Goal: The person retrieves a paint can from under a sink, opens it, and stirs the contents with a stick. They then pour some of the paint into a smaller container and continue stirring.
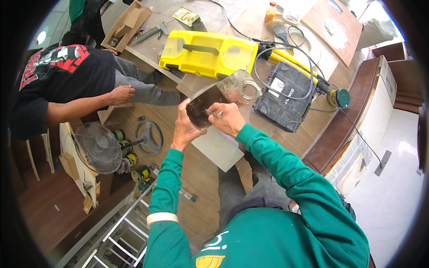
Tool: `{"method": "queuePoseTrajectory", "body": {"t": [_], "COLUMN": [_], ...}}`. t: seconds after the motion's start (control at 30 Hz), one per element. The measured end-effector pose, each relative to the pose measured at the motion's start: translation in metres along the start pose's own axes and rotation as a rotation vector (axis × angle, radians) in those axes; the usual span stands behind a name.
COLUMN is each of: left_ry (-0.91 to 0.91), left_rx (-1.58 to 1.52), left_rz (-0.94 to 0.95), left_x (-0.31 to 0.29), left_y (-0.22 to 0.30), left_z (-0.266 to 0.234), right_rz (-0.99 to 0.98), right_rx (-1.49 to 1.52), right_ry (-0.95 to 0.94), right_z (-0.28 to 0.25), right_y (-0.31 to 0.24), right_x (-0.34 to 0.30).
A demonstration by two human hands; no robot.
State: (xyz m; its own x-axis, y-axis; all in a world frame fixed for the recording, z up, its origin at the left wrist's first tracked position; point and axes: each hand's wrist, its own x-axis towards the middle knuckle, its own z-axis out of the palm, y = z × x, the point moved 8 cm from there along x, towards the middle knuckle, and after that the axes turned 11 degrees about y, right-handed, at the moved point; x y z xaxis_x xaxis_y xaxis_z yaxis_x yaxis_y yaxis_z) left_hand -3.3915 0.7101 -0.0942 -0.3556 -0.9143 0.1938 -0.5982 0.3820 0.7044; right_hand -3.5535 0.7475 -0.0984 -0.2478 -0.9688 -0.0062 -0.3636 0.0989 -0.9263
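Observation:
Dark brown material fills the open container [199, 103] that I hold up in front of me, above the near edge of the worktable. My left hand [184, 126] is wrapped round its left side and bottom corner. My right hand [228, 119] is closed over its near right side, gripping a short pale handle [217, 113] whose far end I cannot make out. Just beyond the right hand is a clear jar [248, 90] with a round mouth. Below the container lies a pale flat board [218, 151].
On the worktable are a yellow toolbox [210, 52], a black case [286, 96], a paintbrush [280, 32] and looping cables. A person [73, 82] in a black shirt is at the left. A fan [98, 147], paint cans [140, 173] and a ladder [125, 228] stand at lower left.

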Motion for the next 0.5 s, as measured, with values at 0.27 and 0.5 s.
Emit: {"method": "queuePoseTrajectory", "body": {"t": [0.27, 0.5], "left_ry": [0.045, 0.088], "left_rx": [0.017, 0.035], "left_rz": [0.007, 0.05], "left_x": [-0.008, -0.02], "left_y": [-0.001, -0.003], "left_z": [-0.003, -0.009], "right_rz": [-0.073, -0.143], "right_rx": [0.126, -0.055], "right_ry": [0.012, 0.074], "right_z": [0.014, 0.004], "right_y": [-0.009, -0.019], "right_x": [-0.013, -0.013]}}
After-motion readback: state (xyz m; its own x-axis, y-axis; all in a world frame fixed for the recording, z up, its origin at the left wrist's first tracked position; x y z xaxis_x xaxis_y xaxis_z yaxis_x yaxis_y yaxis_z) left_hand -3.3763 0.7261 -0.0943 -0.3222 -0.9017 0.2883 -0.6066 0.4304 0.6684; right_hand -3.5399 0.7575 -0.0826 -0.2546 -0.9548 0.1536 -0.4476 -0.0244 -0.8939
